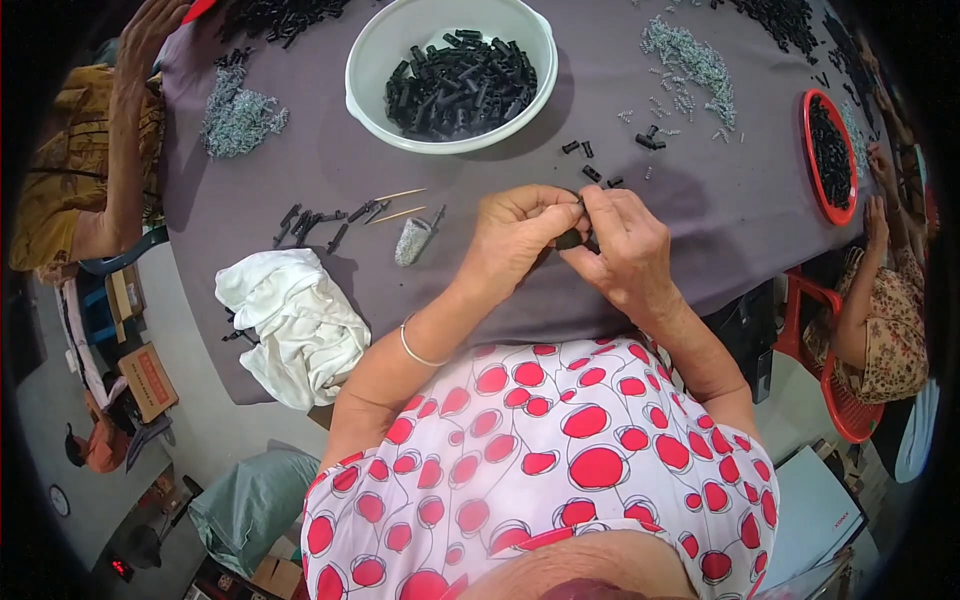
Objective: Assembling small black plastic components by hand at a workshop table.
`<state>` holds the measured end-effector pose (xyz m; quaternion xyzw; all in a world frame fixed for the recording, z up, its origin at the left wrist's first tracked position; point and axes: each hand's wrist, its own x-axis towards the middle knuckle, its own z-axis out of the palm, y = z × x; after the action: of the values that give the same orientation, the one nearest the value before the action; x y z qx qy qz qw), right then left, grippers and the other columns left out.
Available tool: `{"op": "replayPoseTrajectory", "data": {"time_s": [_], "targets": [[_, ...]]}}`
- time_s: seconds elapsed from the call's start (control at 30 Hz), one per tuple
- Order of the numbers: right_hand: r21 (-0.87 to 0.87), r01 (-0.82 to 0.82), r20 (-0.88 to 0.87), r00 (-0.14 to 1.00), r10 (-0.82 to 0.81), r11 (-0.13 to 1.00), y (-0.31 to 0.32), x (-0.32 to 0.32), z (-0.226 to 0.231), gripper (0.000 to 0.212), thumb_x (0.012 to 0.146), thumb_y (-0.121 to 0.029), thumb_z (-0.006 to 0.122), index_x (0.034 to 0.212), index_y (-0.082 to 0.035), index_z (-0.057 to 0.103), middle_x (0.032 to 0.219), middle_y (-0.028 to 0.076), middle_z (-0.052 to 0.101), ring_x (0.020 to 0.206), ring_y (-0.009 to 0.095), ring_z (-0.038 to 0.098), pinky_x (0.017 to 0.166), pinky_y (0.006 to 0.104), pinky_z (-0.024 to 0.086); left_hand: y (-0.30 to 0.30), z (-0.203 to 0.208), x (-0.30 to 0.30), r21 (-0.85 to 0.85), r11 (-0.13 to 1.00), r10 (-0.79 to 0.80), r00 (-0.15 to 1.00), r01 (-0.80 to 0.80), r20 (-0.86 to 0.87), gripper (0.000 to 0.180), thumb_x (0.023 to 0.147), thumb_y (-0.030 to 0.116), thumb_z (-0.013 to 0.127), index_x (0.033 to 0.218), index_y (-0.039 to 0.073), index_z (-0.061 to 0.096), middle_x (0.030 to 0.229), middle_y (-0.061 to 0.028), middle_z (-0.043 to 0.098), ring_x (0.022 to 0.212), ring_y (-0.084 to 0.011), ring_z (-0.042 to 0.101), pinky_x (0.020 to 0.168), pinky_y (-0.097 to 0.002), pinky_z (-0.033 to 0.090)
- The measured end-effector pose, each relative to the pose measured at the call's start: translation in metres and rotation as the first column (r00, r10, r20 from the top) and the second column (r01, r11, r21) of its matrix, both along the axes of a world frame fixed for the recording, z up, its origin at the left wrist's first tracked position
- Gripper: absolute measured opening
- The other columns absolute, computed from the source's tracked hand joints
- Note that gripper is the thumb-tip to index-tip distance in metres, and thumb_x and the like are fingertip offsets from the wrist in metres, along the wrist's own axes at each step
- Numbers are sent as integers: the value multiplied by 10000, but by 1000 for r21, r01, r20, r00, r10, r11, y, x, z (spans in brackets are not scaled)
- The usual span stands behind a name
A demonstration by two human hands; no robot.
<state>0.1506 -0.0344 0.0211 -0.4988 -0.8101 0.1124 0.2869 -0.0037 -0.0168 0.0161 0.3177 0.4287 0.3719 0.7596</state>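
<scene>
My left hand (522,232) and my right hand (628,245) meet over the near part of the table, fingers pinched together. Between them is a small black part (568,240), mostly hidden by the fingers. Just beyond the hands lie several short black tubular pieces (592,173). Left of my left hand rests a small tool with a speckled grey, thick body (411,243). Beside it are two thin wooden sticks (398,215) and several longer black pieces (310,222).
A pale bowl (354,100) heaped with black parts stands ahead. Small metal springs lie in piles (240,118) (690,62) on both sides. A red tray (848,205) of black parts is at right. A white cloth (292,325) lies at left. Other people's arms rest near both table sides.
</scene>
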Motion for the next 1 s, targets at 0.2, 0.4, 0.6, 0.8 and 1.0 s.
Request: {"op": "replayPoseTrajectory", "data": {"time_s": [0.2,0.4,0.6,0.8,1.0], "targets": [[144,27,-71,997,-17,989,5,3,-8,508,545,-116,741,994,23,549,736,86,540,669,274,553,556,365,471,0,-2,-1,-76,990,136,970,-123,199,162,895,139,529,925,-11,583,820,-48,600,680,-74,543,595,-205,453],[223,54,-82,996,-37,973,7,7,-23,465,514,-166,752,905,8,570,686,74,494,606,250,513,497,343,419,-2,-8,-2,18,999,36,999,-37,33,186,926,158,497,953,-20,543,842,-59,582,704,-86,545,630,-215,471],[328,98,-168,985,-45,940,11,5,-30,431,488,-202,766,820,-9,569,631,53,437,542,228,467,467,333,383,-2,-9,1,4,999,43,999,-43,19,181,933,149,498,951,-25,545,833,-53,578,705,-85,545,626,-219,475],[308,75,-167,986,-24,948,18,10,-30,432,480,-231,783,783,-21,557,615,46,409,527,218,443,457,334,358,3,-11,0,45,999,-10,1000,10,-1,178,935,145,492,951,-24,542,836,-60,581,718,-94,557,646,-229,493],[385,43,-185,982,31,922,18,6,-31,468,516,-258,770,849,-4,560,674,84,476,568,270,483,493,354,399,0,-4,-3,8,998,60,992,-61,114,168,926,148,500,929,-13,546,822,-59,578,678,-95,551,642,-229,493]]}}
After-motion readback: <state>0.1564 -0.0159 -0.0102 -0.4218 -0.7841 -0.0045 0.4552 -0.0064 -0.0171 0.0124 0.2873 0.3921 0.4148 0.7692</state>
